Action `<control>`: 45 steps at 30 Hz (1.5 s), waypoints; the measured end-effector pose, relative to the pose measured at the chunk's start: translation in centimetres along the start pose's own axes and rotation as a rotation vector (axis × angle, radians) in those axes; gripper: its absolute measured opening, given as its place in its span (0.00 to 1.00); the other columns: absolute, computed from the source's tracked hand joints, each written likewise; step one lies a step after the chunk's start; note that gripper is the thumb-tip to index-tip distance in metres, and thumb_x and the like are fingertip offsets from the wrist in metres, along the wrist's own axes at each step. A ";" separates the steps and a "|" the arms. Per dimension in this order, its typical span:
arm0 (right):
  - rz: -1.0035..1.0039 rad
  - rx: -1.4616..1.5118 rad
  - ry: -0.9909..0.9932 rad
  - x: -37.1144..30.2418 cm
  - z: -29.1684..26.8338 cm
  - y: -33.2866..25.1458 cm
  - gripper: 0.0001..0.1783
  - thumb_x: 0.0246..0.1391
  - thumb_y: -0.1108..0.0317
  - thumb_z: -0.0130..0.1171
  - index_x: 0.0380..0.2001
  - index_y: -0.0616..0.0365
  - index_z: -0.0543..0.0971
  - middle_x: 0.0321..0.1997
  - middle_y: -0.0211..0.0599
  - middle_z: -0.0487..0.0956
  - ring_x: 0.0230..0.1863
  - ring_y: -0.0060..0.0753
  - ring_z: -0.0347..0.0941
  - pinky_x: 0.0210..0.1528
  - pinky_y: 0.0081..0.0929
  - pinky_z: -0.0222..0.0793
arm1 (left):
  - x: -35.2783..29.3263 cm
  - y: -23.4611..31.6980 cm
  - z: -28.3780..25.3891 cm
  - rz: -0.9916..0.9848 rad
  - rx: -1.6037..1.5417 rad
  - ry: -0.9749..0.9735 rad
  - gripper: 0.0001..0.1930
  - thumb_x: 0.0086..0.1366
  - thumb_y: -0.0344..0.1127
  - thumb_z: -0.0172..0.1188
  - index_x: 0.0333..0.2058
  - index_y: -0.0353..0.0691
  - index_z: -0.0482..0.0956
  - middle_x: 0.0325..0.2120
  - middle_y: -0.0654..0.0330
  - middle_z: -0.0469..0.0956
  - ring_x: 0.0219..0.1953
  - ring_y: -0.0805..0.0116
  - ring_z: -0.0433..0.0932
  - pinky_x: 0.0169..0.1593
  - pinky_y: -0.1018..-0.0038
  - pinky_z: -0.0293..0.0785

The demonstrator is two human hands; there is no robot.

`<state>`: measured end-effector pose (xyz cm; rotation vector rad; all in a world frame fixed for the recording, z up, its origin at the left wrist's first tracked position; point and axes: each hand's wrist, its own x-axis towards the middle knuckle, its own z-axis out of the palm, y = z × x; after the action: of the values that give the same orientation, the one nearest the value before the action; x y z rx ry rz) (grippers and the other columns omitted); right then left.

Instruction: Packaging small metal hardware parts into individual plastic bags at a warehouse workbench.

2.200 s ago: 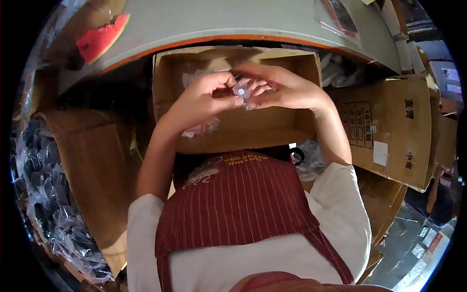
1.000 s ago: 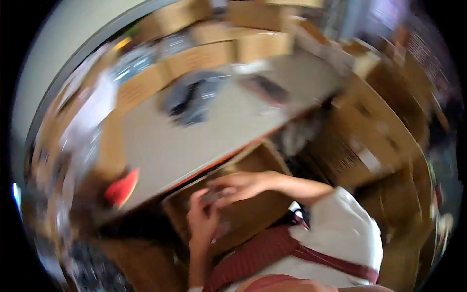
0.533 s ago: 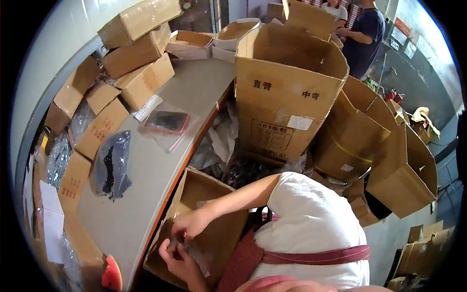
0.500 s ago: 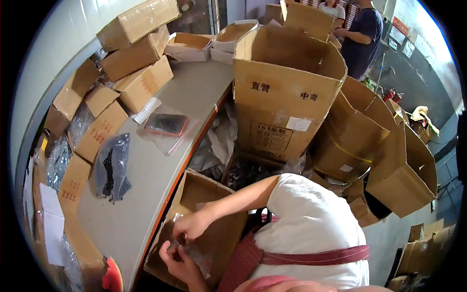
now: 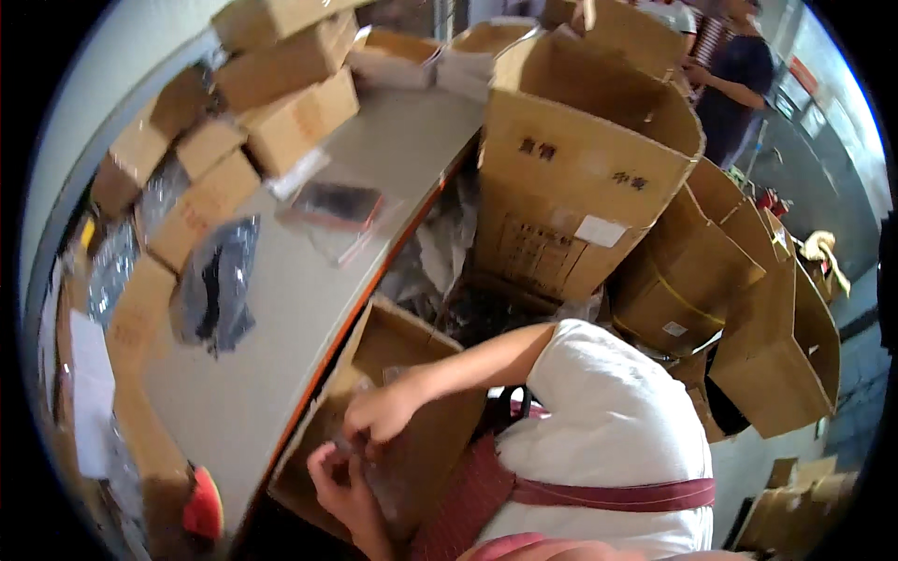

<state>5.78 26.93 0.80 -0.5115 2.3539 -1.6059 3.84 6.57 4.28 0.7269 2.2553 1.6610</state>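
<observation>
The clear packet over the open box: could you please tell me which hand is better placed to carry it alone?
Probably the left hand: it sits beneath the clear packet, fingers curled around it. The right hand rests on top, over the open box.

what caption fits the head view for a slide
Both hands, left hand and right hand, work a clear plastic bag over an open cardboard box beside a grey table.
</observation>
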 end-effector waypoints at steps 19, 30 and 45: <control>-0.091 0.119 0.176 -2.2 -1.4 -5.0 0.11 0.42 0.67 0.69 0.28 0.63 0.82 0.28 0.42 0.83 0.30 0.36 0.80 0.32 0.33 0.72 | 0.7 2.8 -0.2 -0.189 -0.139 -0.259 0.14 0.73 0.34 0.54 0.28 0.32 0.75 0.20 0.68 0.71 0.25 0.82 0.65 0.28 0.80 0.59; -0.092 0.363 0.037 -1.9 -1.7 -4.9 0.07 0.51 0.71 0.61 0.27 0.65 0.81 0.25 0.38 0.82 0.29 0.24 0.77 0.30 0.27 0.69 | 0.1 2.5 0.2 -0.134 -0.161 -0.049 0.10 0.64 0.24 0.57 0.23 0.34 0.69 0.19 0.69 0.66 0.24 0.82 0.63 0.27 0.81 0.57; -0.259 0.121 0.123 -2.8 -1.3 -5.4 0.09 0.53 0.69 0.64 0.28 0.64 0.77 0.22 0.44 0.75 0.23 0.32 0.72 0.26 0.32 0.63 | 0.0 3.2 -0.5 -0.218 -0.248 -0.211 0.10 0.68 0.31 0.58 0.29 0.32 0.76 0.22 0.66 0.74 0.26 0.80 0.71 0.31 0.81 0.66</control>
<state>8.59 27.44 6.31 -0.7368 2.3354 -1.9309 4.37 6.88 7.43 0.5459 1.8695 1.6361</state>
